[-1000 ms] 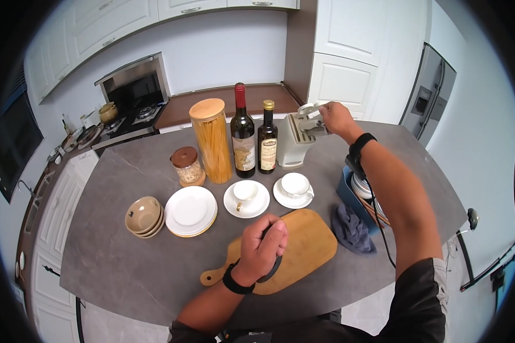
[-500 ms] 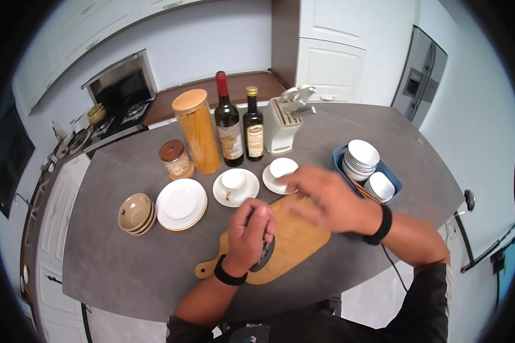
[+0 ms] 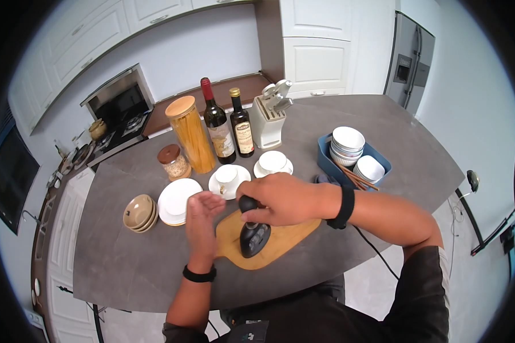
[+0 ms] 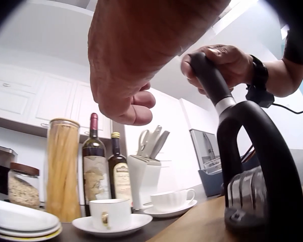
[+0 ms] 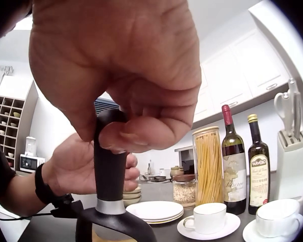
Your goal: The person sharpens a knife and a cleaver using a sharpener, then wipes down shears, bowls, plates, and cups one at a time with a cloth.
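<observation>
My right hand (image 3: 292, 199) grips the black upright handle of a knife sharpener (image 3: 254, 240), which stands on the wooden cutting board (image 3: 286, 246). The left wrist view shows the silver collar, forked black frame and ribbed slots (image 4: 246, 191) of the sharpener. To the left of it, my left hand (image 3: 201, 226) is raised over the board's handle end with loosely bent fingers, holding nothing. Just beyond my hands, two white cups (image 3: 227, 174) sit on saucers. The white knife block (image 3: 269, 123), with knives and scissors in it, stands at the back.
Left lie stacked brown bowls (image 3: 138, 211) and white plates (image 3: 177, 197). Behind them stand an oat jar (image 3: 174, 163), a spaghetti jar (image 3: 191, 137), a wine bottle (image 3: 218, 131) and a smaller dark bottle (image 3: 242, 128). A blue bin (image 3: 332, 164) at right holds bowls and chopsticks.
My right hand has come from the knife block, across the board, to the sharpener handle. My left hand has let go of the sharpener and moved left. The head view has shifted.
</observation>
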Tool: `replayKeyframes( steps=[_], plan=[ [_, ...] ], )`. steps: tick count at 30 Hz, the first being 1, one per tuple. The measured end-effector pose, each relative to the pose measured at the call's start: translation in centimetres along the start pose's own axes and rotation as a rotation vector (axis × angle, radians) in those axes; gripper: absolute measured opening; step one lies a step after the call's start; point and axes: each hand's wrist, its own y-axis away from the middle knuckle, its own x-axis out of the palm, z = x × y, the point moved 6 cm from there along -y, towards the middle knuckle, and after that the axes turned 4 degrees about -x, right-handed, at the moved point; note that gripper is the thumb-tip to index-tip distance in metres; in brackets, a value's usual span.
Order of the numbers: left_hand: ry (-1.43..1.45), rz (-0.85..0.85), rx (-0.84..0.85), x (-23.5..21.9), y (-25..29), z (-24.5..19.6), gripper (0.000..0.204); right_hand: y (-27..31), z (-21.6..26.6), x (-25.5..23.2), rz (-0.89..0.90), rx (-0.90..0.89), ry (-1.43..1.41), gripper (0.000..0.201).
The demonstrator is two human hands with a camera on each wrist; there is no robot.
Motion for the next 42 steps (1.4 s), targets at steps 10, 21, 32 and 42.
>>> replayKeyframes(
  steps=[10,21,32,42],
  plan=[
    [-0.443,-0.162,-0.093,-8.3,7.3,-0.1,0.022,4.2,-5.9,-14.5,-0.351,0.228,0.261,0.027],
    [-0.575,-0.178,-0.285,-8.7,10.4,3.5,0.023,2.9,-23.3,-23.2,-0.496,0.654,0.626,0.038],
    [-1.367,0.129,0.002,-8.9,7.1,1.3,0.05,-2.3,-38.3,-17.5,-0.304,0.862,0.574,0.039],
    [-1.329,0.327,-0.029,-9.0,4.4,1.5,0.045,-3.4,-43.4,-13.2,-0.215,0.949,0.543,0.05]
  ],
)
